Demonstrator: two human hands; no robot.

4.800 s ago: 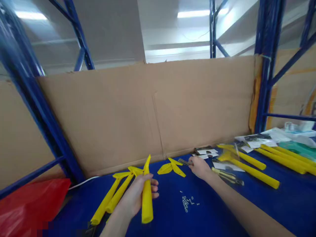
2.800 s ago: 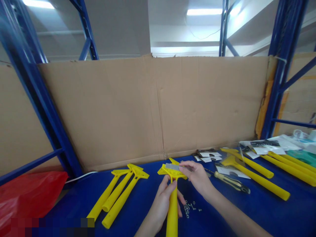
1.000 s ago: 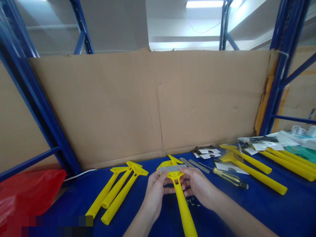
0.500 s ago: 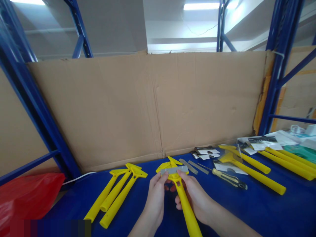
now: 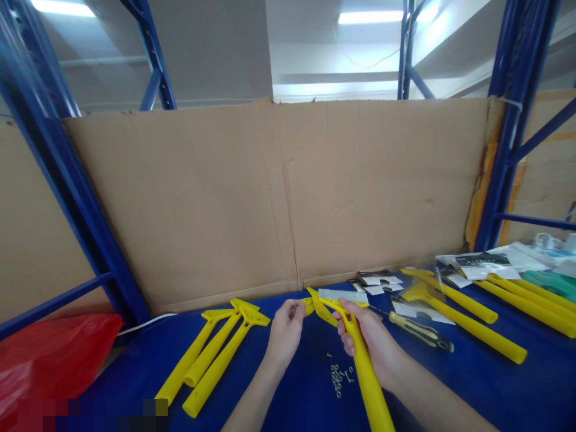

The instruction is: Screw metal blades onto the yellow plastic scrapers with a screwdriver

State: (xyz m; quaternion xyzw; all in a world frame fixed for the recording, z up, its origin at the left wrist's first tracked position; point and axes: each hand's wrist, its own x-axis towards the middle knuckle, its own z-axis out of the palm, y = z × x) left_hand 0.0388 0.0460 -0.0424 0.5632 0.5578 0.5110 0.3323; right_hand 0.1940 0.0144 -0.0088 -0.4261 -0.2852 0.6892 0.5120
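My right hand is closed round the neck of a yellow scraper handle, whose wide head points up and away. A grey metal blade lies along that head. My left hand is to the left, its fingers curled together near a loose yellow head piece; whatever they hold is too small to name. Small nuts and screws lie on the blue table between my forearms.
Several yellow handles lie at the left beside a red bag. Toward the right are a screwdriver, packets and more yellow scrapers. A cardboard wall stands behind the blue table.
My left hand has let go of the scraper's blade and moved slightly left. My right hand has shifted right with the scraper, uncovering the nuts and screws.
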